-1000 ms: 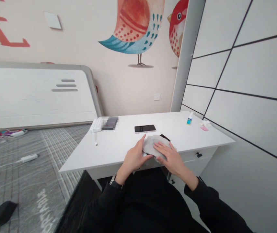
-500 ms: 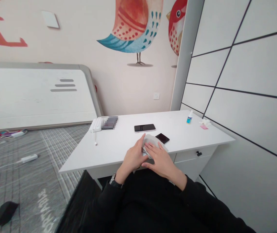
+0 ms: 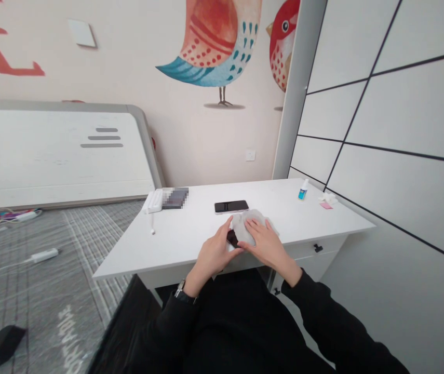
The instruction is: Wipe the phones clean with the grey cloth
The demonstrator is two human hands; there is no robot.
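Note:
Near the desk's front edge lies a dark-screened smartphone, its left end showing and the rest under a thin white wipe. My left hand grips the phone's left end between thumb and fingers. With its fingers laid flat, my right hand presses the wipe against the phone screen and holds it there. The underside of the phone is hidden. Just behind the wipe, a second smartphone lies screen up on the white desk.
A small blue-labelled bottle stands at the back right, beside crumpled white tissue and a pink slip. At the back left are a white power strip and a blurred dark flat item. Cables lie on the carpet.
My right hand has slid the wipe to the right across the phone. The phone's left end now shows, while its right end is covered. My left hand stays nearly in place.

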